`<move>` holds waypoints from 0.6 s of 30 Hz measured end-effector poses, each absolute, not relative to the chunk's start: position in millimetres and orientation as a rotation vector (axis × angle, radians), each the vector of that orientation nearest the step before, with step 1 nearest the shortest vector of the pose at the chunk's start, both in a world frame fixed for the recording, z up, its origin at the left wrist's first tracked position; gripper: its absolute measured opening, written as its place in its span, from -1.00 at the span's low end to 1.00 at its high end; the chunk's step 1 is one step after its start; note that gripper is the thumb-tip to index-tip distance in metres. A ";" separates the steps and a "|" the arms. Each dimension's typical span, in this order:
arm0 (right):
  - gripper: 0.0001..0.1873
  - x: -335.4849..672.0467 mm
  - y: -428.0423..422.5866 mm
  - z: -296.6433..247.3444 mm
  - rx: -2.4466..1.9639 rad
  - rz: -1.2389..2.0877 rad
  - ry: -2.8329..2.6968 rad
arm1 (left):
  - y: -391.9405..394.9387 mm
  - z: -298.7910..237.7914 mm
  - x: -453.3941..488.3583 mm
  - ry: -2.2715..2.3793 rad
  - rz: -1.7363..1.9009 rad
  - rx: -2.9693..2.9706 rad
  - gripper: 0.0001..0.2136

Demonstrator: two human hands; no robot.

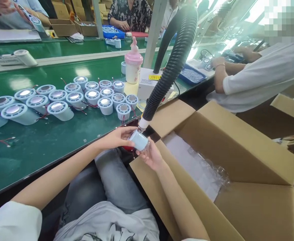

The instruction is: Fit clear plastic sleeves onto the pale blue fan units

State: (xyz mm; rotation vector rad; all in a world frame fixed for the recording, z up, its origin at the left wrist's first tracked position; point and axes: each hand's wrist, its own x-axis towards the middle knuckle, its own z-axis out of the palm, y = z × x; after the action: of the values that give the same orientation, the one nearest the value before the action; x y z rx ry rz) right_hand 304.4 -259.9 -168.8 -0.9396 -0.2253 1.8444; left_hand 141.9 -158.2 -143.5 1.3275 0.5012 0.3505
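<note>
Both my hands hold one pale blue cylindrical part (139, 140) over my lap, just past the edge of the green table (49, 144). My left hand (117, 137) grips its left end with fingers curled. My right hand (150, 155) cups it from below on the right. The white nozzle (143, 124) of a black ribbed hose (172, 63) touches the top of the part. Several more pale blue parts (74, 98) with shiny round tops and red wires lie in rows on the table.
An open cardboard box (237, 157) lined with clear plastic stands at my right. A pink-capped bottle (133, 65) and a white box (149, 83) sit behind the parts. A person in white (262, 77) works at the right; others sit across the table.
</note>
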 end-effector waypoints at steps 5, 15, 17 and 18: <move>-0.35 300.2 -266.1 -151.5 -1.004 2.013 -0.316 | -173.8 -129.2 119.4 0.452 0.339 1.432 -0.38; -0.24 304.2 -307.5 -141.0 -1.087 1.489 -1.162 | -218.3 -100.8 104.5 0.529 0.375 1.316 -0.40; -0.25 307.5 -316.1 -139.8 -1.064 1.018 -1.468 | -227.0 -100.4 103.2 0.559 0.403 1.202 -0.40; -0.31 308.9 -319.3 -138.8 -1.042 0.826 -1.606 | -230.8 -100.6 102.5 0.569 0.401 1.165 -0.40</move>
State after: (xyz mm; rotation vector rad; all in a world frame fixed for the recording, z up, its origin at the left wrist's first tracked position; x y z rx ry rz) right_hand 308.9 -319.3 -138.8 -1.0419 -1.6058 0.8257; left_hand 102.5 -230.8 -100.6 1.1650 0.5694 0.4010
